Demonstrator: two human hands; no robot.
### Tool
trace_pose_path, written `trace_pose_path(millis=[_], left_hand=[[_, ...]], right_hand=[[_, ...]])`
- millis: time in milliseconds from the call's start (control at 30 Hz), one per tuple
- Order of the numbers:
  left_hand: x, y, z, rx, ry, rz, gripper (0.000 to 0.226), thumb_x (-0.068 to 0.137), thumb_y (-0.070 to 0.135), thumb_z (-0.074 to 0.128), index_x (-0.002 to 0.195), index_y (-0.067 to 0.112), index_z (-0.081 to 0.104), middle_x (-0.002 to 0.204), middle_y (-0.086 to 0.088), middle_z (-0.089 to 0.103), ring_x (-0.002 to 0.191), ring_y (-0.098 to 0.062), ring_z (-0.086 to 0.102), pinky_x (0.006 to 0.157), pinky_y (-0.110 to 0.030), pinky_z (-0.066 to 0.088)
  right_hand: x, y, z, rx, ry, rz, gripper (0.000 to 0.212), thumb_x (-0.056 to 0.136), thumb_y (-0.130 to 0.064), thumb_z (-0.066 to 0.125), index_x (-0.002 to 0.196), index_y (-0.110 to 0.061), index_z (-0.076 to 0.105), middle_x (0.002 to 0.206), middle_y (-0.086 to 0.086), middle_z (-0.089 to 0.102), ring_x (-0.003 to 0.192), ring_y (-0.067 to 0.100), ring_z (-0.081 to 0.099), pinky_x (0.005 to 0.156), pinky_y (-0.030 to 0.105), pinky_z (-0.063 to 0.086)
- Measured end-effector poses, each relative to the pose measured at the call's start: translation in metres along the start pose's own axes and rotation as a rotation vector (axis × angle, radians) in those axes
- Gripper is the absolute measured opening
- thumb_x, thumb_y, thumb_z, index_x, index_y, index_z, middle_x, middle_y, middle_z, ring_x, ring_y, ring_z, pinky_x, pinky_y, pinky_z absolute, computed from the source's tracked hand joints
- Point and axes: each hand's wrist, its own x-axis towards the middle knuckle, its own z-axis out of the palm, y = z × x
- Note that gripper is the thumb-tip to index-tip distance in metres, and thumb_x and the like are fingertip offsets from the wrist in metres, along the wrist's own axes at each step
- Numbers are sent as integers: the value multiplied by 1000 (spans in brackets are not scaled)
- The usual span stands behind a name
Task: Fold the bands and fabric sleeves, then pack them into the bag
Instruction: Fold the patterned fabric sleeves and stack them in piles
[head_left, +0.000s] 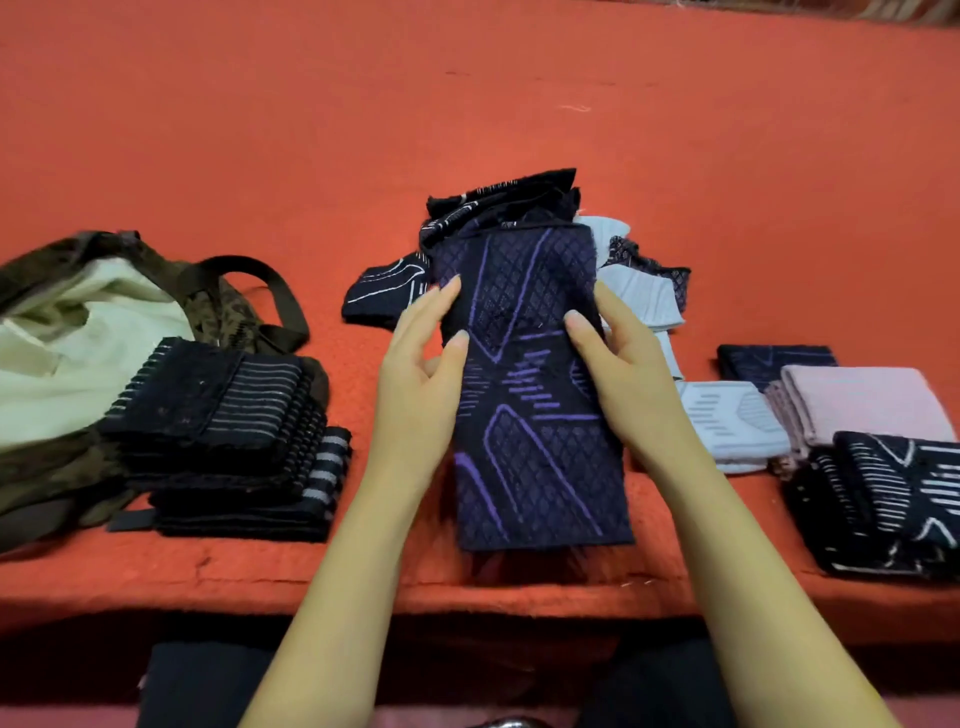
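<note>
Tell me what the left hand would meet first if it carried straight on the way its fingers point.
Probably the dark unfolded pile behind the purple-patterned sleeve that the left hand already grips; depth is unclear.

Far half of the red surface (311, 114) lies bare; nearer, the bag (78, 332) and a stack of dark bands (228, 436) crowd the left; folded sleeves (862, 441) block the right; a loose heap (519, 208) sits centre.
</note>
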Motion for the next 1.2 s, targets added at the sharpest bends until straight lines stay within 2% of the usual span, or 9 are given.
trace_pose_path(millis=[67,167,267,400,533,700,867,1000,1200], left_hand=[[14,-6,4,113,11,-26,43,92,-2,52,132,14,51,138,-3,48,128,-8,43,92,-1,33],[27,-34,11,423,-124,-209,50,94,16,56,141,14,42,148,-12,35,136,-22,35,110,-21,24],[13,-55,11,555,-222,-359,55,92,27,57,143,19,38,149,-16,23,131,-32,38,112,-34,25],[-20,-58,6,728,-210,-70,31,86,17,65,117,17,61,130,-9,42,113,-28,42,100,-31,29],[-37,-63,-5,695,-365,110,13,84,23,62,96,20,66,100,3,55,92,-19,49,87,-37,42],[-50,-61,-18,559,-484,109,36,69,62,58,93,36,66,106,20,53,102,-1,41,93,-12,27],[-52,-61,-18,631,-494,160,34,72,62,55,90,36,67,107,21,55,103,-3,41,89,-16,27],[-58,-61,-12,761,-412,442,29,91,40,49,89,18,67,93,6,64,88,-13,54,83,-27,37],[-49,-47,-19,681,-456,282,31,95,37,39,93,13,57,90,2,60,88,-16,53,81,-30,41]], right_hand=[[8,4,3,-13,17,-3,49,95,-28,47,143,-22,39,142,-6,48,131,13,44,110,44,34],[9,25,8,-173,112,198,67,90,-37,55,147,-31,23,137,0,49,119,18,55,104,45,42],[-14,52,15,-378,56,275,70,88,-21,62,147,-19,26,141,11,36,122,23,49,107,43,37],[-41,65,23,-570,10,93,38,87,-6,61,124,-8,57,132,16,41,126,28,42,110,23,23],[-56,67,21,-615,-21,-19,23,85,-11,57,106,-11,66,125,11,49,118,22,45,104,17,23],[-69,64,15,-565,-20,-40,19,83,-13,56,97,-14,69,113,4,54,108,14,49,97,15,31],[-70,61,15,-521,-9,-35,13,82,-15,60,92,-15,69,107,-1,55,104,11,49,92,11,32],[-73,53,18,-511,-15,-63,23,84,-36,54,78,-15,61,96,-5,54,95,13,51,86,14,35],[-74,49,18,-565,-159,-110,35,85,-48,51,99,-18,62,105,-7,63,101,9,58,92,30,45]])
